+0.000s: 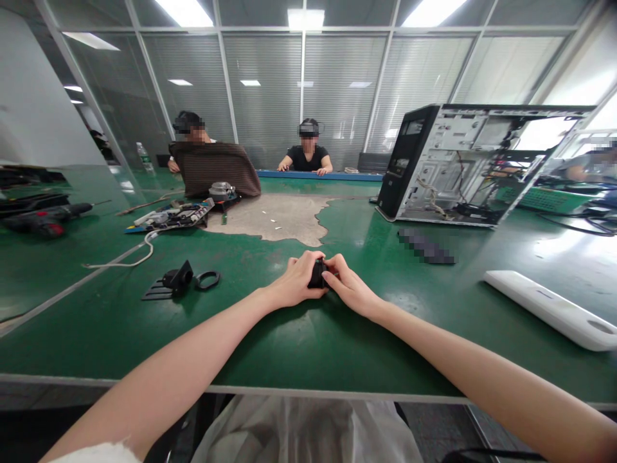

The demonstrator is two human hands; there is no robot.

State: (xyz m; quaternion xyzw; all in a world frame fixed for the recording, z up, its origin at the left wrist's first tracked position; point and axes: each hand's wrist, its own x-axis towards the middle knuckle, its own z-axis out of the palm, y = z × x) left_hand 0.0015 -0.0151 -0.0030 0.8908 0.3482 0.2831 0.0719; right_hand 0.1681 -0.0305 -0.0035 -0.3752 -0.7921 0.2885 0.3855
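Over the middle of the green table (270,347), my left hand (301,280) is wrapped round a small black part (317,275). My right hand (351,283) pinches the right side of the same part with thumb and forefinger. Much of the part is covered by my fingers, so its exact kind cannot be told. To the left of my hands lie a black ring (207,280) and a black bracket-like piece (176,281) with a slotted base.
An open computer case (448,167) stands at the right, with a white plastic panel (549,308) nearer me. Circuit boards (168,217), a white cable (139,260) and a power drill (48,218) lie left. Two people sit across the table; another is at far right.
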